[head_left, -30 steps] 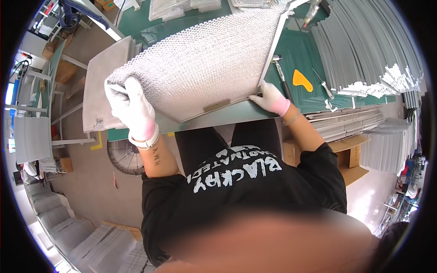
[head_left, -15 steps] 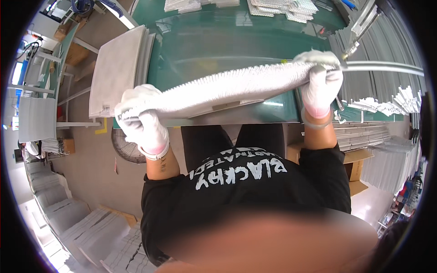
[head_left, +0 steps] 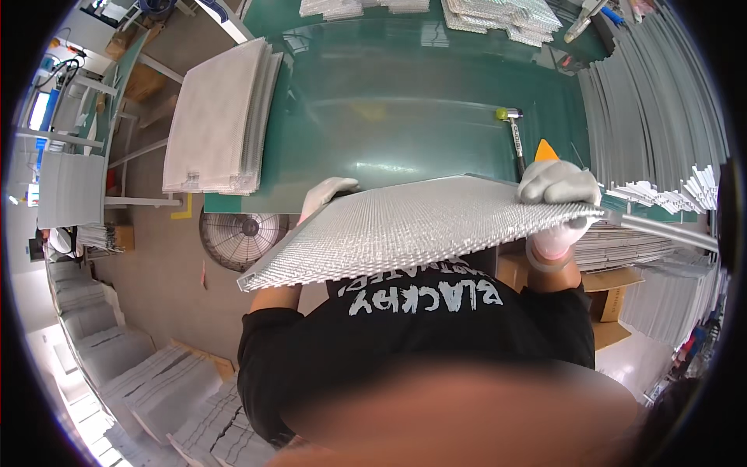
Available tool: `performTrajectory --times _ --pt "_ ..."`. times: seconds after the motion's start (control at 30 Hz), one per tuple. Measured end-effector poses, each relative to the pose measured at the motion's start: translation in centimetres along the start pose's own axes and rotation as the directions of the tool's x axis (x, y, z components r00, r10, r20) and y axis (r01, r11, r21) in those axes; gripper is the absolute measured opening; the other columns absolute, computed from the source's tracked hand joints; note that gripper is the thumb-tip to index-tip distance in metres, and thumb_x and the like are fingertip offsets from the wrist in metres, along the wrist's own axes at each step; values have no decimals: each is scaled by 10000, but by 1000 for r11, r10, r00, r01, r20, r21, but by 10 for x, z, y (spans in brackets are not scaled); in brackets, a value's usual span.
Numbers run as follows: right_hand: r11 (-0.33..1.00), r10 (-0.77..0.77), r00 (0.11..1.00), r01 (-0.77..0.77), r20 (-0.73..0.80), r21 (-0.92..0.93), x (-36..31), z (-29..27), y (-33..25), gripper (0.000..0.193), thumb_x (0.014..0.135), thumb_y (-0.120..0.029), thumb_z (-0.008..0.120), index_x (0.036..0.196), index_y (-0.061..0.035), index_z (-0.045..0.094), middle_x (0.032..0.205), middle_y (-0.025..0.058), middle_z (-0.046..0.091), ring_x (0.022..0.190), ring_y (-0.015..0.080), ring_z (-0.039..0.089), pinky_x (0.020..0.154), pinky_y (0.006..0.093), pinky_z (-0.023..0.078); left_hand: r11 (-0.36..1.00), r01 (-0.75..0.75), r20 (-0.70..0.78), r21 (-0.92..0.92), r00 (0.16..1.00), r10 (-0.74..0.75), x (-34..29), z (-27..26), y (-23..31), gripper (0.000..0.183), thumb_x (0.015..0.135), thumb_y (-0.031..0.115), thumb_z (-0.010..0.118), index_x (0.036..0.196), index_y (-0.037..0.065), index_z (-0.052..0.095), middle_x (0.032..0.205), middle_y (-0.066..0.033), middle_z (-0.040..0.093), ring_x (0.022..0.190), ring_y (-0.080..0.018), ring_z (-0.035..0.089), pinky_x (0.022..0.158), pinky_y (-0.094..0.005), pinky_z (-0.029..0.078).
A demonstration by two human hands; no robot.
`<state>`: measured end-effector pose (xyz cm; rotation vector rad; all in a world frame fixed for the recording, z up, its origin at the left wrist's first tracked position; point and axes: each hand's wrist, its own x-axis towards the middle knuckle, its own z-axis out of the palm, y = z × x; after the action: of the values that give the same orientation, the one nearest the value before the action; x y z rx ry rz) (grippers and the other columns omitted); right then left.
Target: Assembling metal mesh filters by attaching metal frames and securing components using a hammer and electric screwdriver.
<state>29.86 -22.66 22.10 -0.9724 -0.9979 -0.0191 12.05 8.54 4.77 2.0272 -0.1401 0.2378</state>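
Observation:
A silvery pleated mesh panel (head_left: 420, 226) is tilted in front of my chest, over the table's near edge. My left hand (head_left: 331, 192), in a white glove, grips its far left edge; part of the hand is behind the panel. At the right end my right hand (head_left: 559, 191), also gloved, is closed around the panel, fingers on top. A long thin metal strip (head_left: 669, 233) runs out to the right from that end; whether it is joined to the panel I cannot tell. Just beyond the right hand lie a mallet (head_left: 513, 132) with a yellow-green tip and an orange pointed piece (head_left: 546, 151).
The green tabletop (head_left: 373, 148) spreads ahead. A stack of pale panels (head_left: 214, 117) stands at its left, folded mesh sheets (head_left: 502, 17) at the back. Many long grey strips (head_left: 650, 117) are at the right. A floor fan (head_left: 241, 233) stands below left; an open cardboard box (head_left: 611, 303) is right.
The panel has come nearer and tipped, so its broad pleated face now shows. Both hands have lowered with it, and my left hand has moved right along its far edge. The mallet is now uncovered.

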Motion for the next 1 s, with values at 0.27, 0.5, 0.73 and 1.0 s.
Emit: performTrajectory --times 0.27,0.5,0.73,1.0 --pt "998 35 999 -35 8 -48 6 -11 14 435 948 -425 589 809 -15 549 628 126 597 521 204 580 494 293 472 986 169 -361 16 920 -152 -2 18 10 361 826 204 715 1120 39 585 885 -98 675 824 -173 668 759 -283 524" --pt "999 -31 991 29 127 13 -22 -10 -15 253 930 -316 618 842 -79 639 791 75 694 713 213 686 604 327 532 961 -189 207 202 967 147 12 -14 -17 321 774 218 645 1072 101 633 1084 -109 638 1104 -317 568 953 -401 436" --pt "999 -33 963 35 269 -5 -52 -20 -24 247 867 -253 621 715 -62 584 767 102 690 667 246 667 577 344 511 911 -302 399 282 900 175 27 -20 39 474 772 163 635 1236 134 547 1194 -63 601 1185 -316 516 999 -429 402" --pt "997 13 972 5 236 -74 -50 -18 -30 211 768 -203 652 643 -65 553 720 104 679 586 248 638 552 347 498 832 -343 451 436 883 128 27 -20 28 352 751 108 612 1103 115 624 1121 -79 618 1065 -315 559 919 -436 441"
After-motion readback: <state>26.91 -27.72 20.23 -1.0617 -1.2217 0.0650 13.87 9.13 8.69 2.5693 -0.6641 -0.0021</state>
